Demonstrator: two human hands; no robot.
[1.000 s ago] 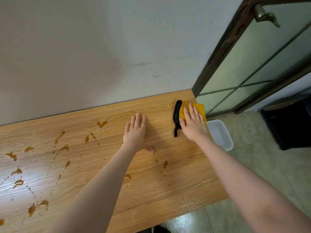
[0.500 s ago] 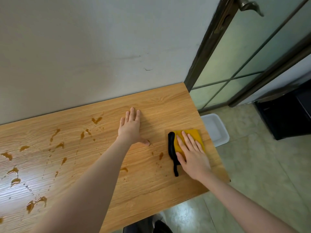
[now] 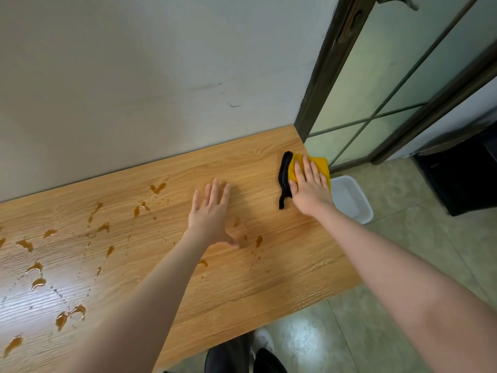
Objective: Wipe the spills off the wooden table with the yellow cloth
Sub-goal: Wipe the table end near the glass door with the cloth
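Since half a sec ago, right hand [image 3: 309, 189] w/ the yellow cloth [image 3: 318, 164] has slid from the near edge of the surface [image 3: 255, 286] up to the far right corner, next to the door frame [image 3: 322, 76]. Left hand [image 3: 211, 214] hasn't shifted; same spot near the middle.

Right hand lies flat on the cloth, fingers [image 3: 312, 170] straight and close together, pressing it down, not curled round it. Cloth sits at the corner by the door frame, its right edge about at the surface's edge. A black strip [image 3: 284, 179] runs along the cloth's side away from the door frame, beside the thumb side of the hand.

Left hand is palm down on the bare wood, fingers spread and relaxed, holding nothing, thumb out toward the near edge.

Brown spills [image 3: 37, 281] cover the part of the surface far from the door frame, approx a dozen blobs plus fine droplets. A few small drops [image 3: 258, 240] lie just by the left thumb, btwn the two forearms.

White tub [image 3: 349, 200] sits on the floor tiles below the corner, near the door frame. Dark shoes and trousers show under the near edge.
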